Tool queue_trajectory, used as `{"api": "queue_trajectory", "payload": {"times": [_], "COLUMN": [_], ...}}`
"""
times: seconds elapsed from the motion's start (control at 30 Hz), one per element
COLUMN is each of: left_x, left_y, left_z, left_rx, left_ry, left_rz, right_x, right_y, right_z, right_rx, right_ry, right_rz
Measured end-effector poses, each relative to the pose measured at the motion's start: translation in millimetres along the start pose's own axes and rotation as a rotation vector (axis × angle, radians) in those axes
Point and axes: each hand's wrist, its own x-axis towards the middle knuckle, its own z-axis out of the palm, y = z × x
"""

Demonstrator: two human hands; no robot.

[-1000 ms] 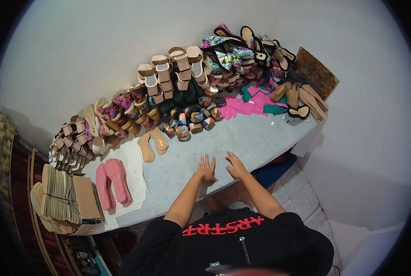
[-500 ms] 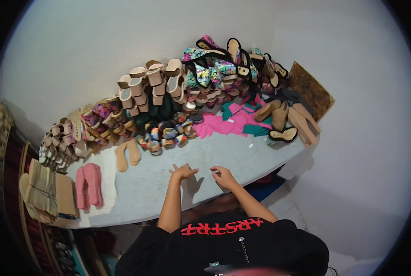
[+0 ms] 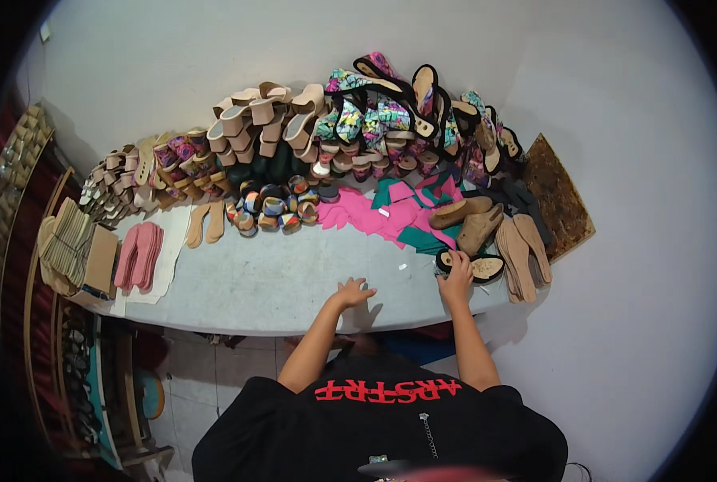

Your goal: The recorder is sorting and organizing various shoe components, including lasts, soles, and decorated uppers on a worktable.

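Note:
At the right end of the table, my right hand [image 3: 455, 283] has its fingers curled over the left end of a black-edged sandal [image 3: 487, 269] with a tan insole, which rests on the tabletop. Part of the sandal is covered by the fingers. My left hand [image 3: 352, 296] is held over the table near its front edge, fingers apart, holding nothing. Just behind the sandal lie two brown shoe lasts [image 3: 479, 228]. Beside it on the right is a stack of tan insoles [image 3: 517, 261].
Pink fabric pieces [image 3: 366, 217] and green fabric pieces [image 3: 422, 239] spread behind my hands. Patterned wedge sandals [image 3: 386, 116] and beige heeled sandals [image 3: 266, 112] are piled along the wall. Pink insoles [image 3: 139, 257] lie left; a brown board [image 3: 559, 197] leans right.
My right hand has moved right from the table's middle onto the black-edged sandal. My left hand remains spread over the table. The view has shifted, showing more floor at the lower left.

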Motion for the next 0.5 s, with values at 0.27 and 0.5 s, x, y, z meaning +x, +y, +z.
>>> {"api": "queue_trajectory", "payload": {"times": [0.27,0.5], "left_x": [-12,-12], "left_y": [32,4], "left_z": [-1,2], "left_rx": [0.033,-0.039], "left_ry": [-0.017,0.018], "left_rz": [-0.034,-0.013], "right_x": [20,1], "right_y": [20,-35], "right_z": [-11,-24], "right_rx": [-0.005,0.066], "right_ry": [-0.077,-0.119], "right_rz": [-0.082,-0.115]}}
